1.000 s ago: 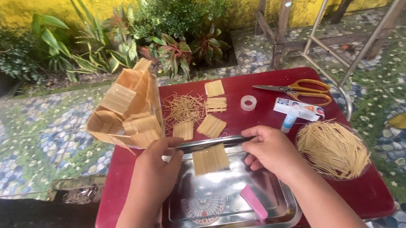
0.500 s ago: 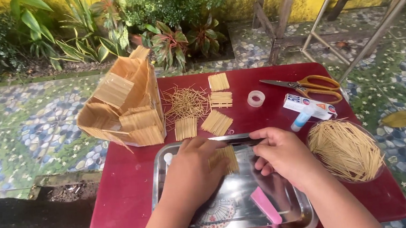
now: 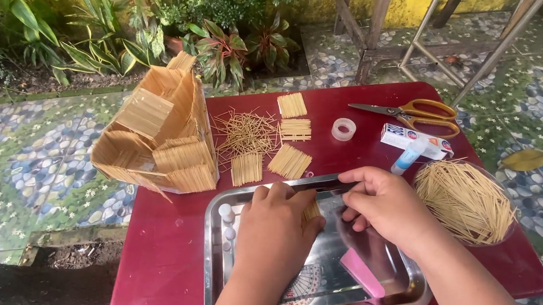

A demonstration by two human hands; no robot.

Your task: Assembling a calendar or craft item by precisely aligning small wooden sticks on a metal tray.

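Toothpick panel lies low in the frame's centre over our steel tray, wedged between our hands: left hand curled over its left part and nearer, right hand pinching near its right edge, long axis hidden

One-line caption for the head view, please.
Both hands, left hand and right hand, press a small toothpick panel over a shiny rectangular metal tray on a dark red table.
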